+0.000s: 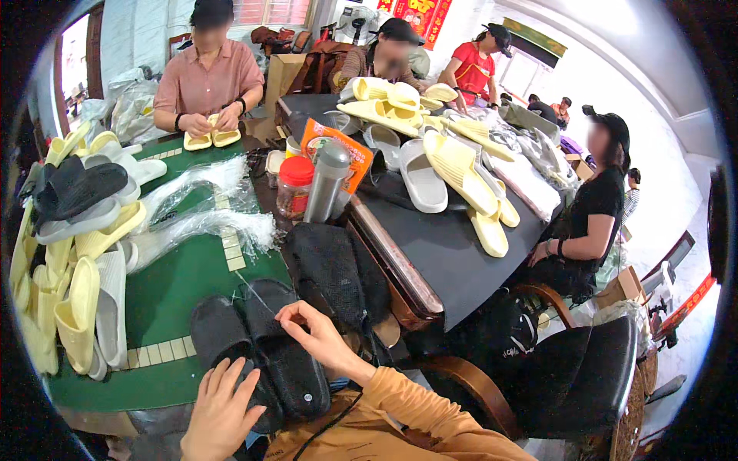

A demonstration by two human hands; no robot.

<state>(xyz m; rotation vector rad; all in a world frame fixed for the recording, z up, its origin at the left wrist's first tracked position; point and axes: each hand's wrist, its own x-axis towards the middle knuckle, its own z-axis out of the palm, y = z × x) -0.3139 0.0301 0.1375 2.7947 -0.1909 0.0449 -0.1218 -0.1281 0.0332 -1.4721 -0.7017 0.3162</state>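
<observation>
Nearest, we are pressing our left hand, grip spread flat, on two black soft foam slippers at the green bench edge; our right hand is pinching one's rim, probably light, bendy, best held mid-sole.

From my remote seat: white walls, daylight through a window, a green table, and a dark wooden armchair at right.
</observation>
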